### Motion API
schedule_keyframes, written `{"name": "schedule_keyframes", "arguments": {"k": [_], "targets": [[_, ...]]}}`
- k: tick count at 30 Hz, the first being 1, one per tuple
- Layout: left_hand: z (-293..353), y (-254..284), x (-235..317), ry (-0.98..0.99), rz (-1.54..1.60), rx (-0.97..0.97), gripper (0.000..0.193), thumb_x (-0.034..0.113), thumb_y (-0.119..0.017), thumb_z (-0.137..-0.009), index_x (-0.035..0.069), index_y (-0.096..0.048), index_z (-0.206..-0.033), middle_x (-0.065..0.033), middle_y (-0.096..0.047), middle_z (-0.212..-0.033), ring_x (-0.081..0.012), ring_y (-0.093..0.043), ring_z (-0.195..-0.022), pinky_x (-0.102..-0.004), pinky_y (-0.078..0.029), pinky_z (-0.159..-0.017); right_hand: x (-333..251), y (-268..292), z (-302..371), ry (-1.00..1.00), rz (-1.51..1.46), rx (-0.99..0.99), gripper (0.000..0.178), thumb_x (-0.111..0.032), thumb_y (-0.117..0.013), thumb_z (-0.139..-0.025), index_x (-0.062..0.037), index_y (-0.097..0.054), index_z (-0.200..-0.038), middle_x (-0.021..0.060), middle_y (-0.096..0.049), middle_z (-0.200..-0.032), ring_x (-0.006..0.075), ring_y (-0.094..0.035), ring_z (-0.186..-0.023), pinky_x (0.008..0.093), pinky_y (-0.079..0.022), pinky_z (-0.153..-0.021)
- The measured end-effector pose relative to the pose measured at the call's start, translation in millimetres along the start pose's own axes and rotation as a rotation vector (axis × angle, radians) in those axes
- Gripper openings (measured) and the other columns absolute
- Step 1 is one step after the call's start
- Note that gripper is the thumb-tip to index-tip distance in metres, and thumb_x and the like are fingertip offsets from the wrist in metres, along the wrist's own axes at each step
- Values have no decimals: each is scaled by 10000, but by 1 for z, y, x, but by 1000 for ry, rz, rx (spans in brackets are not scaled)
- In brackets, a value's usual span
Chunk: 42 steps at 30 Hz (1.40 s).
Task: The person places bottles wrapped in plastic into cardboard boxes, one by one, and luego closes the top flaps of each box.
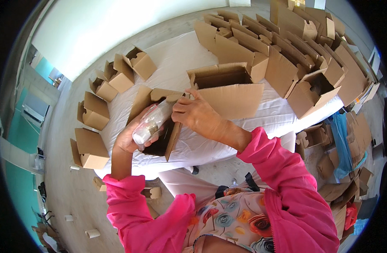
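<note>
A clear plastic-wrapped cylinder (149, 126) with a whitish end lies slanted above an open cardboard box (173, 141). Its exact kind is hard to make out through the wrapping. My left hand (128, 137) is closed round the lower end of it, fingers curled beneath. My right hand (197, 114) is at the upper end, fingers bent and closed on the plastic wrapping, with the index finger raised near the box's far corner. Part of the box's inside is hidden by the wrapped cylinder and my hands.
A larger open carton (231, 99) stands beside the box on the white-covered table (172, 50). Several small open boxes (94, 111) line the left edge. Rows of flattened-sided cartons (282, 65) crowd the right. Cardboard and blue plastic (343, 145) lie on the floor at right.
</note>
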<state>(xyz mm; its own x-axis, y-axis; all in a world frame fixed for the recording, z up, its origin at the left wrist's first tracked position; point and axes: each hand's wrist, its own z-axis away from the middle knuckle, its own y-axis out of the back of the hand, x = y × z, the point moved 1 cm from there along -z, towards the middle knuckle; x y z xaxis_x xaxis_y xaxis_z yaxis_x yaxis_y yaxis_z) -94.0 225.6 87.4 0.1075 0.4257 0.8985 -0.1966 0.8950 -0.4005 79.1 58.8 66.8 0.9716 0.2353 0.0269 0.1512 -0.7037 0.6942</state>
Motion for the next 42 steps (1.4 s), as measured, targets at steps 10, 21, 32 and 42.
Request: {"name": "schedule_keyframes", "arguments": {"k": [10,21,32,42], "targets": [[56,-77,26,-596,-536,509,560,9,-720,-739,32,-512,-1259,-104,-617,-1083,-138,-605,-828,-226,-484,-682,-2,12,3,-309,-485,123,507,-23,-705,-707,-77,-537,-1182,137,-474,-1285,309,-416,-1272,452,-291,-1106],[-29,-139,1,-824,-250,300,281,250,-525,-959,16,-555,-1112,-70,-596,-1048,-132,-561,-937,-298,-455,-850,8,84,4,-188,-63,180,451,-91,-662,-745,-69,-540,-1179,123,-577,-1122,314,-534,-1083,487,-381,-985],[-103,-122,-49,-780,-1385,591,380,58,-718,-718,91,-620,-1084,-217,-293,-1426,-391,-370,-1266,-473,-355,-1024,68,110,21,-643,-708,336,624,-282,-746,-793,14,-459,-1261,115,-604,-1093,205,-568,-979,326,-449,-881],[-88,-134,-76,-740,-1317,650,202,38,-684,-752,12,-557,-907,-225,-463,-1153,-414,-528,-982,-460,-448,-797,101,97,41,-556,-604,-681,620,-286,-665,-824,-22,-428,-1333,162,-601,-1141,211,-554,-1002,318,-424,-892]]}}
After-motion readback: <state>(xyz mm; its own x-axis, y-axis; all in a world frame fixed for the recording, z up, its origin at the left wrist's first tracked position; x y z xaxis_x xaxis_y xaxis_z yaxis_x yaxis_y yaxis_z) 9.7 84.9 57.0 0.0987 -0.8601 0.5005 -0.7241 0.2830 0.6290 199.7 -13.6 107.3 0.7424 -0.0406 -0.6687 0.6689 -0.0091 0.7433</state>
